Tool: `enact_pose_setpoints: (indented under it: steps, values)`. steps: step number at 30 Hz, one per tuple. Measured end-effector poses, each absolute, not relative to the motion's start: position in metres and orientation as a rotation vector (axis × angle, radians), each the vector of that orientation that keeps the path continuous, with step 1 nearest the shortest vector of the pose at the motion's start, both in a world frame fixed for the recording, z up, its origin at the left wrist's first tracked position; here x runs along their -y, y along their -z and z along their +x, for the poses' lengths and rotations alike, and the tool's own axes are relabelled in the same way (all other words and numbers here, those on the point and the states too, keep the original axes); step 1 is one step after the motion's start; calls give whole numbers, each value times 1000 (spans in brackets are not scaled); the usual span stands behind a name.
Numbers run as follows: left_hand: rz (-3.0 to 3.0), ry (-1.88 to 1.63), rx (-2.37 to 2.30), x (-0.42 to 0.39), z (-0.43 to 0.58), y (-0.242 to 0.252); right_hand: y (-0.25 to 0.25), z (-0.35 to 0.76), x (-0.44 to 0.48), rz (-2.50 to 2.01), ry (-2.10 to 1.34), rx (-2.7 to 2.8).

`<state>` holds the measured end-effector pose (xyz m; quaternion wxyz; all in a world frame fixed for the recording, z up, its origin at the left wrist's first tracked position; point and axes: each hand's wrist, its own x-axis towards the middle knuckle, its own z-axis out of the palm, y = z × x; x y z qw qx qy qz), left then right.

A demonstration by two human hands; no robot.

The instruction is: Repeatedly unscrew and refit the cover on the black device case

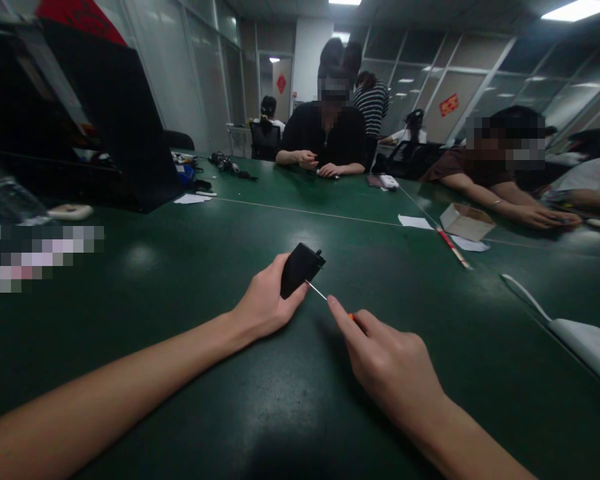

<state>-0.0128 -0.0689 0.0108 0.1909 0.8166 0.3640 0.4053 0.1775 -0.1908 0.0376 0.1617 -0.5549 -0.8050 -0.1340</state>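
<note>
Holding black rectangular hard-looking case (296,269) over dark-green smooth tabletop (205,413), in front of me. Probably light and stiff, likely plastic; smooth faces may slip. Small black stub (319,253) at far end looks fragile; better to take hold by long sides. My left hand (265,300) grips case, thumb along near edge. My right hand (393,357) closed around slim metal-shafted, orange-handled screwdriver (317,290), index finger extended forward; tip at case's near edge, contact can't tell.
</note>
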Motion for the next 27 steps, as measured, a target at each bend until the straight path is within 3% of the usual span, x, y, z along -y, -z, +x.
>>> enact_pose_setpoints:
  steps: [2,4,9,12,15,20,27]
  values:
    - [2294,-1122,-1025,68,-12,-10,-37,180,191,-1614,527,2325]
    - [2291,-1111,-1030,67,-12,-9,-42,178,190,-1637,360,2257]
    - [2262,-1113,-1076,65,-12,-9,-55,167,181,-1598,-921,1580]
    - [2260,-1116,-1092,65,-13,-10,-59,167,177,-1492,-1349,1145]
    - [2280,-1117,-1077,66,-12,-10,-57,171,174,-1524,-1305,1079]
    - [2297,-1114,-1063,66,-12,-9,-48,171,175,-1593,-787,1513]
    - [2307,-1121,-1025,65,-13,-8,-48,173,174,-1617,-864,1469]
